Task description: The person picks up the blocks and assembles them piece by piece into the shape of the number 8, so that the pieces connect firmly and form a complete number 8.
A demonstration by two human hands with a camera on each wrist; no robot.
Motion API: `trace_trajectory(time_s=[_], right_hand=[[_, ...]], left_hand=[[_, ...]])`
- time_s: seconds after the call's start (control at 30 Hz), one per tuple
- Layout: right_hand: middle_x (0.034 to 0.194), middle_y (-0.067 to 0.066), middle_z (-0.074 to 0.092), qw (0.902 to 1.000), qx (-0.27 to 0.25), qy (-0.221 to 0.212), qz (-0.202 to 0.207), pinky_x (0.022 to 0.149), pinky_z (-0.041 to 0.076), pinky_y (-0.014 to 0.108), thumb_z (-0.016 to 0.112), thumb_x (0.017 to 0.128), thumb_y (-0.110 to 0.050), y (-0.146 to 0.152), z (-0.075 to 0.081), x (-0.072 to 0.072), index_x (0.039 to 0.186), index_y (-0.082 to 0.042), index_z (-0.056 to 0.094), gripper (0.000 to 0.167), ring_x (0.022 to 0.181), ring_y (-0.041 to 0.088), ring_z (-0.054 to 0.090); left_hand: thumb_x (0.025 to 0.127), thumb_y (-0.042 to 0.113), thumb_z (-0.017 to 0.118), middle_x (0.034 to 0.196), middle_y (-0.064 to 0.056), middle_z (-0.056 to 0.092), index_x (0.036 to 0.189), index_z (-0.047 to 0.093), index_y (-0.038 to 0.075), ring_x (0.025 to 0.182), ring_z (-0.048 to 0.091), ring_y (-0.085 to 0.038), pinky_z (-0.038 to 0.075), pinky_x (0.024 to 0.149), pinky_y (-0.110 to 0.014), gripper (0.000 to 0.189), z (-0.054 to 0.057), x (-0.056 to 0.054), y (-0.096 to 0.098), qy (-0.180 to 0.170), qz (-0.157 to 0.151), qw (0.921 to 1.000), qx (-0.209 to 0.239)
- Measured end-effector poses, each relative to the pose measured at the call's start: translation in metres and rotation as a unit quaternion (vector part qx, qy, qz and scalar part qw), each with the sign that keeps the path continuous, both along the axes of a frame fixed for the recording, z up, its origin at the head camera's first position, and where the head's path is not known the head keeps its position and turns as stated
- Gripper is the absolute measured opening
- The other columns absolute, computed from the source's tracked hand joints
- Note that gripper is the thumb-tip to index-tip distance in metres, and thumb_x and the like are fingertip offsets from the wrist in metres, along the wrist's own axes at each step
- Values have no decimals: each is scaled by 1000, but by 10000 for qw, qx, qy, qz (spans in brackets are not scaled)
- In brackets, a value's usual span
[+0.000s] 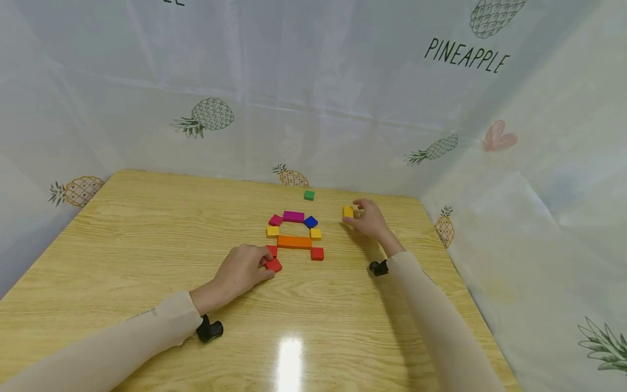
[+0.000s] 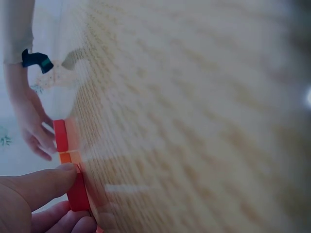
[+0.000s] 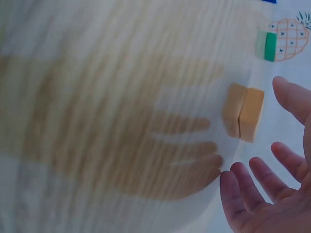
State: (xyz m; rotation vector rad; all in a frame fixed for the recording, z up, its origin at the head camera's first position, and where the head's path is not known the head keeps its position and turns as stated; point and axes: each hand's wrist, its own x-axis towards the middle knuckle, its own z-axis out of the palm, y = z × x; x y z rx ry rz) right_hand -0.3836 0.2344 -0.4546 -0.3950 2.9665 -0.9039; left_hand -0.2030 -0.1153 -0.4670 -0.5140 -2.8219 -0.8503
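My left hand pinches a red block between thumb and fingertips, low on the wooden table. In the left wrist view the thumb lies on that block's side. Another red block, partly covered by the fingers, sits just behind it. My right hand hovers around a yellow block at the right. In the right wrist view, thumb and fingers are spread apart beside this block, with a gap between.
Blocks form a ring: magenta, blue, crimson, two yellow ones and a long orange one. A red block touches the orange one's right end. A green block lies farther back. Pineapple-printed sheeting surrounds the table.
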Motion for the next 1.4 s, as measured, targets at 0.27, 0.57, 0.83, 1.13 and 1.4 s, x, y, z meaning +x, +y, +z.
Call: trace_trajectory(time_s=[0.27,0.57,0.83,1.13,1.4], right_hand=[[139,28,55,9999,47,-72,78,103,50,58,78,99,-35,2,-4,-2,151,3,51,70,127,44,55],[136,30,62,9998,68,-96,140,103,52,55,77,99,-33,-5,-2,-1,150,8,49,72,123,44,61],[140,29,59,9995,-21,-309,65,103,51,55,75,101,-23,-4,0,-1,153,7,47,66,125,43,59],[141,25,60,9994,129,-315,115,108,49,53,72,102,-19,4,-5,-9,150,3,53,57,128,40,58],[138,26,62,9992,237,-278,184,107,50,52,71,102,-16,5,-4,-11,145,3,59,48,126,40,60]], left_hand=[[82,17,94,84,0,74,98,80,7,70,56,-9,52,68,-30,24,1,0,1,-24,4,10000,23],[81,18,94,84,0,74,100,80,8,71,57,-10,52,69,-31,25,1,0,1,-41,44,10000,-32],[81,18,95,82,1,73,98,80,8,69,55,-10,51,68,-30,25,1,0,1,19,27,10000,-61],[82,18,94,84,0,74,99,81,7,69,56,-9,51,68,-30,24,2,0,1,-9,16,10000,-88],[82,18,94,84,-1,75,100,81,7,69,57,-9,52,68,-30,25,3,0,1,2,8,9999,-133]])
